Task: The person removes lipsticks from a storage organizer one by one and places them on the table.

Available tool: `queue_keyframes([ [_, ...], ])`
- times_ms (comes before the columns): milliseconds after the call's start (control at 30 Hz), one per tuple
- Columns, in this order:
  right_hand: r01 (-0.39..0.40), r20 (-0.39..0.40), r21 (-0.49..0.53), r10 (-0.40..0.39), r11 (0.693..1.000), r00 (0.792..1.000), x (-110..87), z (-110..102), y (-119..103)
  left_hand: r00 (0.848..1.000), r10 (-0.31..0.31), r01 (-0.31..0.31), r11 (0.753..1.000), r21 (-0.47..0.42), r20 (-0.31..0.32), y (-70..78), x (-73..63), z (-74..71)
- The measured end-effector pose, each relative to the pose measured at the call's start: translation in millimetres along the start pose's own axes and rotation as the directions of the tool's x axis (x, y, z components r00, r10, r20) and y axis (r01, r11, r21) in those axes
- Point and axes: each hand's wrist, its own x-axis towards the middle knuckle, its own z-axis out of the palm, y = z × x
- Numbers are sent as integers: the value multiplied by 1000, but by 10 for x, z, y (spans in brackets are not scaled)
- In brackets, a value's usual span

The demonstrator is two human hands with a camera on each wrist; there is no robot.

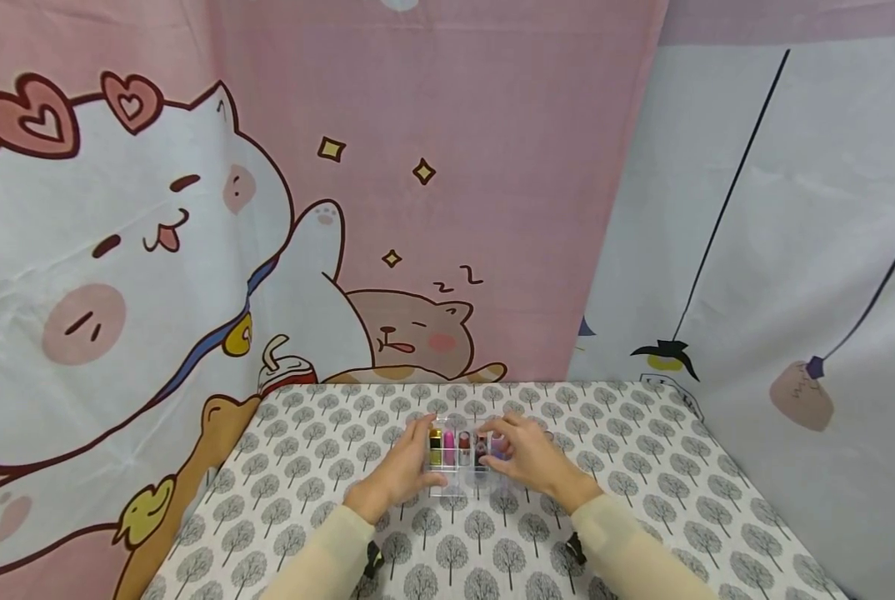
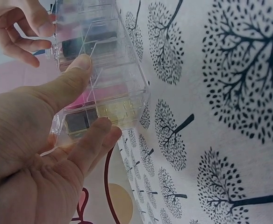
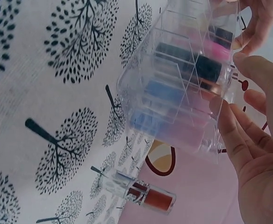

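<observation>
A clear plastic lipstick organizer (image 1: 443,490) stands on the tree-print cloth, with several lipsticks and lip gloss tubes in its back row. My left hand (image 1: 402,467) grips its left end, thumb (image 2: 78,70) over the front and fingers on the side beside a black-and-gold tube (image 2: 80,122). Next to that is a bright pink tube (image 1: 449,447), then a brown-red lipstick (image 1: 464,447). My right hand (image 1: 528,454) hovers at the organizer's top, thumb and fingers spread around a black-capped tube (image 3: 207,68). A pale pink tube (image 3: 185,126) sits in the right end.
A clear tube with red-brown contents (image 3: 150,197) stands on the cloth behind the organizer's right end. The tree-print tablecloth (image 1: 305,533) covers the table. Behind rises a pink cartoon curtain (image 1: 492,208), with a pale one (image 1: 777,292) along the right side.
</observation>
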Motion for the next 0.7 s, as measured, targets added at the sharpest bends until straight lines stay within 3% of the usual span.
queue_keyframes([
  [367,-18,-20,-49,17,999,1000,43,116,16,1000,1,-1,1000,-14,-3,14,-11,-13],
  [700,-80,-13,-61,79,995,997,84,165,4,1000,10,-10,1000,-2,-4,-3,2,-6],
])
